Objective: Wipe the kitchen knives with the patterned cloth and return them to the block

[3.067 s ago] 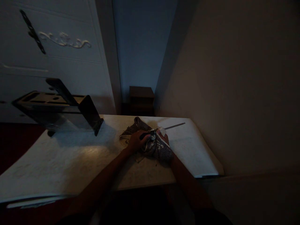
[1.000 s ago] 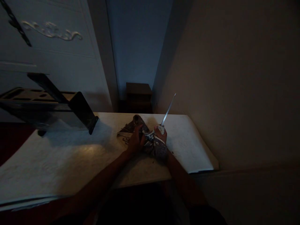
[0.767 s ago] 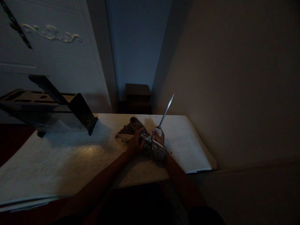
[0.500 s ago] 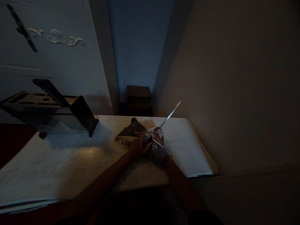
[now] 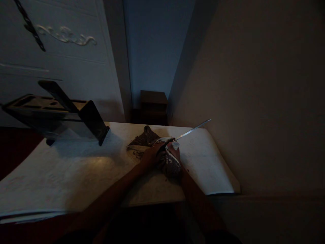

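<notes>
The room is dim. A patterned cloth (image 5: pixel 142 140) lies bunched on the pale table top (image 5: pixel 76 173). My left hand (image 5: pixel 151 158) is closed over the cloth and what looks like a dark handle. My right hand (image 5: pixel 173 155), partly wrapped in the cloth, grips the near end of a long thin metal rod (image 5: pixel 193 129) that points right and slightly up over the table. A white patch shows on a right finger. Both hands touch each other at the handle.
A black knife block (image 5: pixel 54 113) with a dark handle sticking out stands at the table's back left. A wall runs along the right edge of the table. A white panelled door and a dark cabinet (image 5: pixel 153 106) lie behind.
The rod lay flat on the table, was then raised steeply, and has since swung down toward the right to a shallow angle. My hands have stayed on the cloth and handle.
</notes>
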Available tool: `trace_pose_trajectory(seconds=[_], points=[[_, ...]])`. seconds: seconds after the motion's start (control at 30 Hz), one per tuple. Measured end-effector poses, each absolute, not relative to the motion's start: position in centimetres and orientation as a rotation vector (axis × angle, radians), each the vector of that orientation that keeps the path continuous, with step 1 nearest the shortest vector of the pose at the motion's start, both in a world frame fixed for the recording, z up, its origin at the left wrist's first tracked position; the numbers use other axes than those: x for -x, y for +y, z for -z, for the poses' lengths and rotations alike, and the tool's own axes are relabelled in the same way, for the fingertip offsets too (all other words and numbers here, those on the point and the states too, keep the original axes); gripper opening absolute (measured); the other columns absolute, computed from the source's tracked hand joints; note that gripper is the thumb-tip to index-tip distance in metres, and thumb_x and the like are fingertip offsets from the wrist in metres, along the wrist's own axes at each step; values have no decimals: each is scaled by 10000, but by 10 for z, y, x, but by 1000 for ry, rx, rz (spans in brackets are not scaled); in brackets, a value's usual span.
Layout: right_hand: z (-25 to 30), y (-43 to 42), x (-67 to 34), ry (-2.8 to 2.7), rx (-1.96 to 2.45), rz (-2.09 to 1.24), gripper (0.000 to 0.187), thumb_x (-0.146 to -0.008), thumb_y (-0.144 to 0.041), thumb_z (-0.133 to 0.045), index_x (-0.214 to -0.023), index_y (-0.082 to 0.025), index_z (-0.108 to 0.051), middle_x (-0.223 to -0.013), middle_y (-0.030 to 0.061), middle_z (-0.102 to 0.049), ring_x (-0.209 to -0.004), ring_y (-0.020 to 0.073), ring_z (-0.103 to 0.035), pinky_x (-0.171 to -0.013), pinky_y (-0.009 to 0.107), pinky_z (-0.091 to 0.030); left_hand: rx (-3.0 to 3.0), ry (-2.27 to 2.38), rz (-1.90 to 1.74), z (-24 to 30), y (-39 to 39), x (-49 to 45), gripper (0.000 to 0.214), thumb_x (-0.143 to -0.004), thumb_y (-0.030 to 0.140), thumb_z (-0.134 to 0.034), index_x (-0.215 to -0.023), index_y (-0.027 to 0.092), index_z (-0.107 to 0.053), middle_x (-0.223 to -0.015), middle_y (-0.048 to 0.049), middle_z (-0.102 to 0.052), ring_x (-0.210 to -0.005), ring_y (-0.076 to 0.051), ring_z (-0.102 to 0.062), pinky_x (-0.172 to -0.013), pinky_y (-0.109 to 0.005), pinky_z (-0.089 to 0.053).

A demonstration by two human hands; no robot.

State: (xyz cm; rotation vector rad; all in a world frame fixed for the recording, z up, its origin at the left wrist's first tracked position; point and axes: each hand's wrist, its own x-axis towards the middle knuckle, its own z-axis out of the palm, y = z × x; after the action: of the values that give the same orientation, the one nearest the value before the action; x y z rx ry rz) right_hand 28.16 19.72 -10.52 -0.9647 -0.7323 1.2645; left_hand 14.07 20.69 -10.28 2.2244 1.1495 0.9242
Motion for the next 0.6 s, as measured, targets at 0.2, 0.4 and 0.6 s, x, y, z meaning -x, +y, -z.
trace_pose_trajectory(seconds=[0.2, 0.4, 0.6], points=[[93, 194, -278, -727, 935, -1240, 364, -710, -508, -819, -893, -236, -662, -830, 13, -710, -714, 189, -649, -685, 325, -541, -2180, 1122, -961, 100, 204, -138, 431, -960, 334, -465, -1351, 170, -545, -1296, -134, -639, -1166, -261, -627, -992, -397, -508], [98, 192, -279, -704, 1000, -1243, 424, -683, -524, -835, -928, -223, -664, -844, 14, -710, -740, 193, -666, -727, 344, -548, -1914, 1068, -1090, 100, 204, -137, 433, -954, 406, -464, -1288, 156, -578, -1281, -149, -640, -1168, -290, -609, -1018, -440, -460], [97, 191, -277, -700, 1050, -1229, 372, -732, -518, -787, -899, -207, -666, -826, 22, -705, -717, 196, -653, -707, 348, -547, -1362, 932, -1305, 88, 207, -136, 331, -867, 461, -626, -1023, 180, -705, -1035, -89, -701, -982, -222, -635, -876, -314, -492]])
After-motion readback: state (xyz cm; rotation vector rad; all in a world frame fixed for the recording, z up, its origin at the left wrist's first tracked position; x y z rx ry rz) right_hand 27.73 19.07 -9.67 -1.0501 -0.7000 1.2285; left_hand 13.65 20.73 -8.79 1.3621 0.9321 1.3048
